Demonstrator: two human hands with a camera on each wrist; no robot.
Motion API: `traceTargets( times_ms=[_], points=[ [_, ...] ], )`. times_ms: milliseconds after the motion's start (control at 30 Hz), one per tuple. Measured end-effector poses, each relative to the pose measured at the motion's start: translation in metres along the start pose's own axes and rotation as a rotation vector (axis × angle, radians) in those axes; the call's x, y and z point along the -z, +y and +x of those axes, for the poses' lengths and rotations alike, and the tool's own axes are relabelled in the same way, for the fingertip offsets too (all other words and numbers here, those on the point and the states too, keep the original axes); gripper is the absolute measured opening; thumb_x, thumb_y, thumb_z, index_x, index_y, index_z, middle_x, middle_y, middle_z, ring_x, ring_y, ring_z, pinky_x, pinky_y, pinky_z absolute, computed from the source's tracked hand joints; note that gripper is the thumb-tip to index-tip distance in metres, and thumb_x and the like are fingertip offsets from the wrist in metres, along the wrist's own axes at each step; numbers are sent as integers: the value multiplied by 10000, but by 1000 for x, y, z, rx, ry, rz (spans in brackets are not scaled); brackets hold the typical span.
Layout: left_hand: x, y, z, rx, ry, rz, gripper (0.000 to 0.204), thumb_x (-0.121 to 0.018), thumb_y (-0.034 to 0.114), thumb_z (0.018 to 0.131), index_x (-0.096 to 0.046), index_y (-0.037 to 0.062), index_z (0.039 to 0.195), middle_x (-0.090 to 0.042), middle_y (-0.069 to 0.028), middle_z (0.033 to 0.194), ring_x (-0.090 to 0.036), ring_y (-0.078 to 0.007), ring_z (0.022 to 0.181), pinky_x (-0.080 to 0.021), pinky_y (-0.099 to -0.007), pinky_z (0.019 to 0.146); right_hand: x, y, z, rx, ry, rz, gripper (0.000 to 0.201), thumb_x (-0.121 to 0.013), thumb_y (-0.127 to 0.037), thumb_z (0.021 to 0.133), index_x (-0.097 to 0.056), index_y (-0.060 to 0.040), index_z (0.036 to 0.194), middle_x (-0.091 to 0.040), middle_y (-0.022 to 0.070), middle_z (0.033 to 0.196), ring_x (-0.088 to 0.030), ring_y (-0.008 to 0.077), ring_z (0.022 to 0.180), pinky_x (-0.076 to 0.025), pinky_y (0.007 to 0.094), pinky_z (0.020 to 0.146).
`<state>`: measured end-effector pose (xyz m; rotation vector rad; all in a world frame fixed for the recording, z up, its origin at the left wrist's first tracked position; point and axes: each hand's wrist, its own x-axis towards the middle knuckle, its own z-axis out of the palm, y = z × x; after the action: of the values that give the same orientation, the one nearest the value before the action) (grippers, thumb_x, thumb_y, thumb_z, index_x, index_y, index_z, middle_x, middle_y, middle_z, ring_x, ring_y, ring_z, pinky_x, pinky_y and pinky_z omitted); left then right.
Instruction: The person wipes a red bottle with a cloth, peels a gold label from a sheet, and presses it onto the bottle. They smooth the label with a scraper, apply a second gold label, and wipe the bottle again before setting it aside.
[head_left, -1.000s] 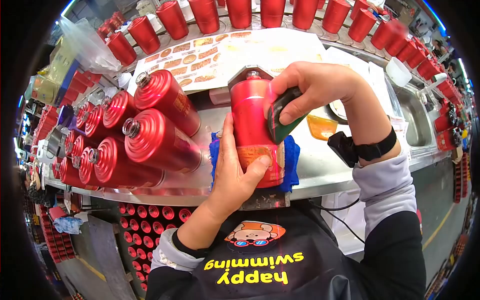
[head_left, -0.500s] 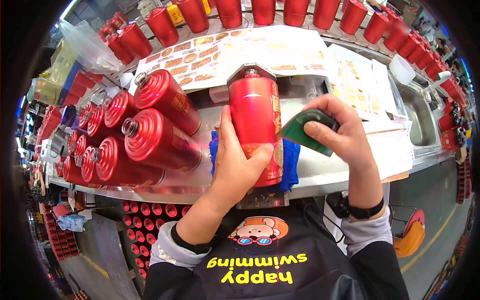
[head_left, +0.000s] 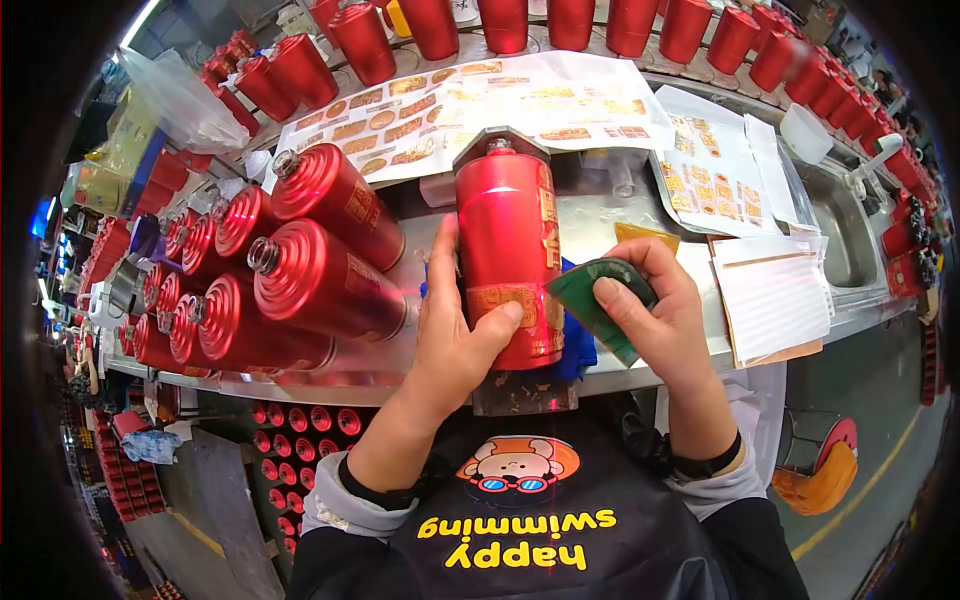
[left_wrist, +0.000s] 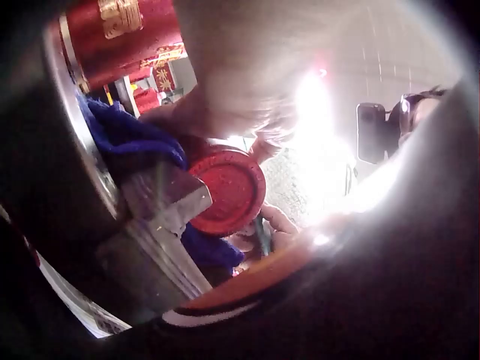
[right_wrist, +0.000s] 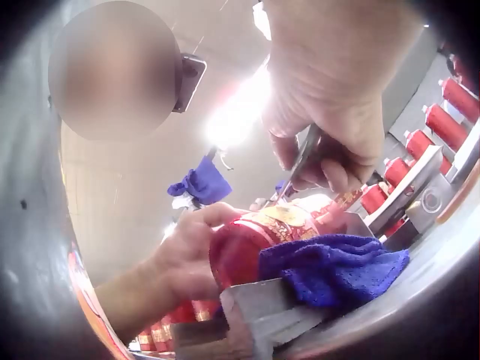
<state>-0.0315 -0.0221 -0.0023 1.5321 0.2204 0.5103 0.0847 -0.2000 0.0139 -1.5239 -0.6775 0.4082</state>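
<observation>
A red bottle (head_left: 505,225) with gold print and a bare clear-glass neck lies on a stand, its neck pointing away from me. My left hand (head_left: 450,345) holds its lower left side, the thumb resting across the gold label (head_left: 500,297) near the base. In the left wrist view the bottle's round red base (left_wrist: 231,193) faces the camera. My right hand (head_left: 668,325) pinches a green scraper (head_left: 588,300) with a dark grip, its pointed corner right at the bottle's lower right side. A blue cloth (head_left: 578,350) lies under the bottle.
Several red bottles (head_left: 330,280) stand close together on the left. Sheets of gold decals (head_left: 480,105) lie behind the stand, with white paper (head_left: 770,300) on the right. Beyond runs a curved row of red bottles (head_left: 575,25). A sink (head_left: 845,225) is at far right.
My right hand has drawn the scraper off the bottle's upper right side, out to the right, then down beside its lower part. More gold print now shows along the bottle's right side.
</observation>
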Motion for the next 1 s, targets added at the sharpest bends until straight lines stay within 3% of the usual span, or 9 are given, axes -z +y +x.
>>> traceTargets(
  times_ms=[300, 400, 500, 600, 800, 1000],
  points=[
    [14, -6, -12, 25, 24, 132, 911, -665, 157, 809, -135, -34, 1526, -353, -230, 1477, -359, -288, 1388, -281, -390, 1148, 17, -22, 40, 42, -153, 43, 254, -714, -147, 882, -613, -10, 1070, -659, 24, 943, -595, 80, 879, -491, 242, 794],
    [31, -4, -23, 36, -122, 223, 913, -671, 181, 806, -149, -33, 1525, -318, -219, 1511, -328, -295, 1409, -250, -390, 1163, 15, -18, 34, 0, -104, 94, 265, -714, -165, 893, -610, -9, 1079, -659, 34, 958, -604, 73, 867, -495, 230, 767],
    [36, -4, -35, -118, -200, 668, 1000, -703, 437, 816, -170, -30, 1522, -326, -270, 1497, -317, -444, 1387, -164, -516, 1175, 7, -4, 21, -67, -45, 237, 250, -697, -138, 909, -584, -14, 1094, -658, 37, 973, -605, 62, 848, -499, 218, 738],
    [35, -8, -33, -258, -162, 841, 1084, -683, 588, 794, -171, -32, 1520, -342, -291, 1477, -333, -483, 1354, -133, -578, 1160, 1, 7, 10, -114, 17, 371, 222, -665, -94, 929, -545, -20, 1100, -653, 36, 971, -597, 59, 826, -506, 216, 723],
    [20, 0, -31, -439, -84, 1064, 1104, -750, 551, 766, -191, -45, 1509, -398, -277, 1438, -412, -443, 1303, -174, -606, 1141, -7, 7, -5, -66, 51, 282, 222, -666, -91, 933, -527, -21, 1092, -653, 46, 978, -595, 60, 836, -504, 215, 729],
    [23, -15, -31, -335, -83, 879, 1109, -762, 545, 757, -199, -54, 1501, -409, -277, 1431, -426, -434, 1302, -193, -611, 1134, -11, 6, -15, -47, 55, 260, 291, -622, -88, 958, -516, -11, 1218, -649, 39, 979, -583, 55, 859, -482, 207, 747]
  ],
)
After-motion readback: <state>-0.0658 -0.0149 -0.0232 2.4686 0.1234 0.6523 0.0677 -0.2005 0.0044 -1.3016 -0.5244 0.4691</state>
